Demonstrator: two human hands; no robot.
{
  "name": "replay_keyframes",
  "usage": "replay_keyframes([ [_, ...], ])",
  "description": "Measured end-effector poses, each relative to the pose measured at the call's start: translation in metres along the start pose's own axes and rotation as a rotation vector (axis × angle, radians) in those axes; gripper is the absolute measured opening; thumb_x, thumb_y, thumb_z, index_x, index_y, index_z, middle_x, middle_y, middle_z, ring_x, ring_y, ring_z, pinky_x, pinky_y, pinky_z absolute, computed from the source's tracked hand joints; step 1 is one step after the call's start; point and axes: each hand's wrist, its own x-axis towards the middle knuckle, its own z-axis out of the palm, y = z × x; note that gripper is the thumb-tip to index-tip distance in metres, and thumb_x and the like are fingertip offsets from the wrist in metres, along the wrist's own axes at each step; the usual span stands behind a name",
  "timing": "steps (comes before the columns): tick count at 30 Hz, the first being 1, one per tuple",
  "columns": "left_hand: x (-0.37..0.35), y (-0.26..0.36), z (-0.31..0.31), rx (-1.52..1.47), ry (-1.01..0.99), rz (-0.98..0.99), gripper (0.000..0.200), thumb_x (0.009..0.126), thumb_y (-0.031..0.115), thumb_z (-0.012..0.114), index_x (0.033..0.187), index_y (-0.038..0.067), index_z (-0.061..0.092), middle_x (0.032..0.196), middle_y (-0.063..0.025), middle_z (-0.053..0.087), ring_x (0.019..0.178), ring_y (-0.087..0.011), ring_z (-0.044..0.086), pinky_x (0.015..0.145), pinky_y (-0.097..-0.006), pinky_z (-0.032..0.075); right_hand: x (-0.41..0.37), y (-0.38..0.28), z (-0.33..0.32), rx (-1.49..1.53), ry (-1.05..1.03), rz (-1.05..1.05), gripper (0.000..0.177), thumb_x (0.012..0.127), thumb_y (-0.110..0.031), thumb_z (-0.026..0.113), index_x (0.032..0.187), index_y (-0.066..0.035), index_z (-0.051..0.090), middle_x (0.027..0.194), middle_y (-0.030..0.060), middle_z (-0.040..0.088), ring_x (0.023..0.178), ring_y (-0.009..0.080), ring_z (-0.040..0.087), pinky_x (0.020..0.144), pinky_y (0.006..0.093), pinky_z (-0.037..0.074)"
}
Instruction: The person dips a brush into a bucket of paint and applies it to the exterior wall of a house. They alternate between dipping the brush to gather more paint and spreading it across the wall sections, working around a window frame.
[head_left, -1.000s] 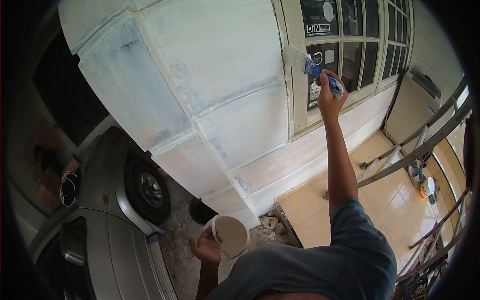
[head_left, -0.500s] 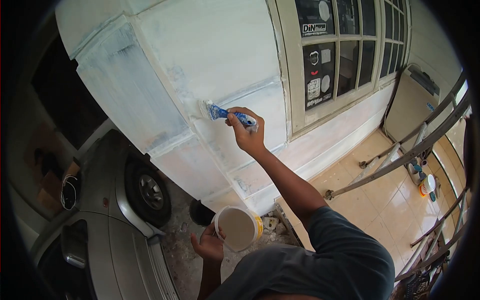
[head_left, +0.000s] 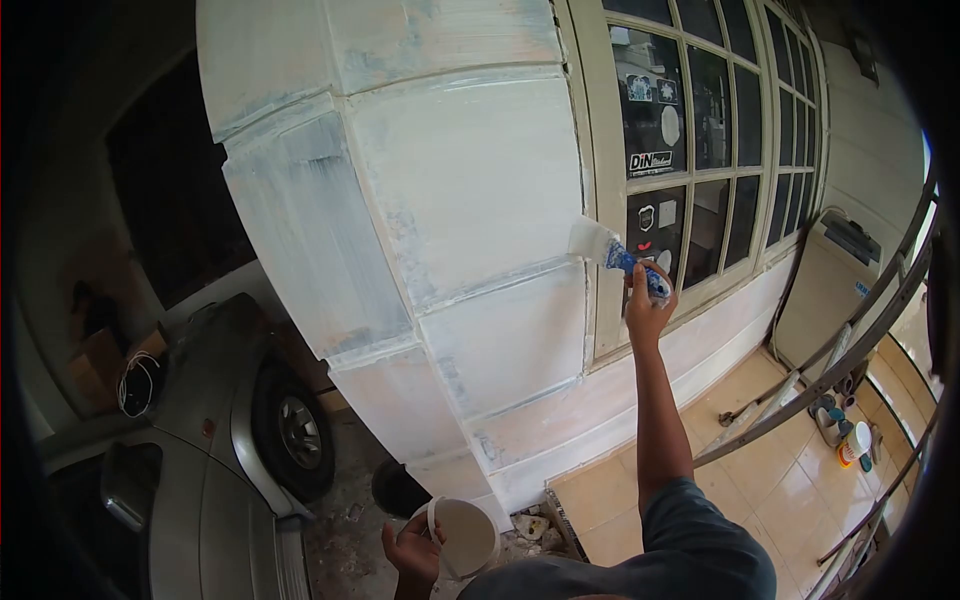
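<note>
Paintbrush (head_left: pixel 615 258): flat brush with a wide head of pale bristles coated in white. The handle is blue with white speckles. It is tilted, bristles up and to the left, handle down and to the right.
Paintbrush, position: raised at arm's length, with the bristle tips against the seam where the pillar (head_left: pixel 450 220) meets the window frame (head_left: pixel 600 200).
Right hand (head_left: pixel 645 305): clamped around the lower end of the brush handle, arm stretched upward.
Left hand (head_left: pixel 415 545): held low at the bottom edge of the view, fingers curled closed on the rim of the tub (head_left: pixel 465 535).
Tub: round white container, open and tilted so the mouth shows. The inside is off-white.
Pillar: blocked surface with grooved joints, covered in streaky white with grey-blue patches.
Window frame: cream, with many panes and stickers on the dark glass.
Car (head_left: pixel 200 440): silver, parked below left of the pillar, one wheel visible.
Tiled floor (head_left: pixel 760 480): beige tiles below right. Scaffold poles (head_left: pixel 830 370) cross above it, and small cans (head_left: pixel 853 440) stand near them.
</note>
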Motion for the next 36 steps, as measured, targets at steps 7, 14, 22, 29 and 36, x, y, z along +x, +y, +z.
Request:
replay_keyframes([
  [7, 0.002, 0.004, 0.006, 0.005, 0.047, 0.053, 0.09, 0.081, 0.07, 0.038, 0.115, -0.012, 0.054, 0.093, -0.0123, 0.058, 0.081, -0.0208, 0.052, 0.072, -0.0308, 0.044, -0.02, -0.036, 0.025, -0.248, 0.034, -0.402, 0.008, 0.085, 0.001, 0.062, 0.093, 0.002, 0.064, 0.081, 0.0108, 0.064, 0.068, 0.0181, 0.064, 0.061, 0.0272, 0.05],
  [14, 0.003, 0.005, -0.018, 0.017, -0.075, 0.059, 0.092, 0.081, 0.071, 0.037, 0.117, -0.012, 0.053, 0.102, -0.0136, 0.058, 0.085, -0.0206, 0.053, 0.074, -0.0301, 0.044, -0.108, -0.052, 0.092, -0.227, -0.241, -0.483, 0.013, 0.079, 0.006, 0.064, 0.091, 0.002, 0.064, 0.083, 0.0167, 0.065, 0.071, 0.0271, 0.065, 0.064, 0.0294, 0.051],
  [22, 0.0, 0.005, -0.01, 0.002, -0.004, 0.008, 0.092, 0.078, 0.074, 0.041, 0.111, -0.011, 0.055, 0.096, -0.0133, 0.057, 0.083, -0.0213, 0.053, 0.072, -0.0311, 0.045, -0.149, -0.076, 0.081, 0.229, -0.387, 0.063, 0.016, 0.091, -0.01, 0.06, 0.096, 0.005, 0.063, 0.083, 0.0128, 0.067, 0.071, 0.0163, 0.066, 0.067, 0.0276, 0.053],
  [29, 0.002, 0.006, -0.008, -0.029, 0.014, -0.05, 0.091, 0.08, 0.071, 0.039, 0.116, -0.012, 0.053, 0.099, -0.0128, 0.057, 0.083, -0.0199, 0.052, 0.073, -0.0303, 0.045, -0.097, -0.063, 0.103, 0.332, -0.418, 0.266, 0.024, 0.09, -0.018, 0.065, 0.101, 0.003, 0.062, 0.073, 0.0095, 0.066, 0.068, 0.014, 0.064, 0.068, 0.0254, 0.051],
  [36, 0.008, 0.011, -0.007, 0.044, -0.028, 0.015, 0.094, 0.08, 0.072, 0.038, 0.117, -0.013, 0.052, 0.1, -0.0125, 0.058, 0.082, -0.0193, 0.052, 0.074, -0.0294, 0.043, -0.058, -0.052, 0.118, 0.31, -0.465, 0.161, 0.019, 0.089, -0.013, 0.066, 0.098, 0.004, 0.064, 0.074, 0.0081, 0.066, 0.068, 0.0121, 0.064, 0.064, 0.0236, 0.05],
])
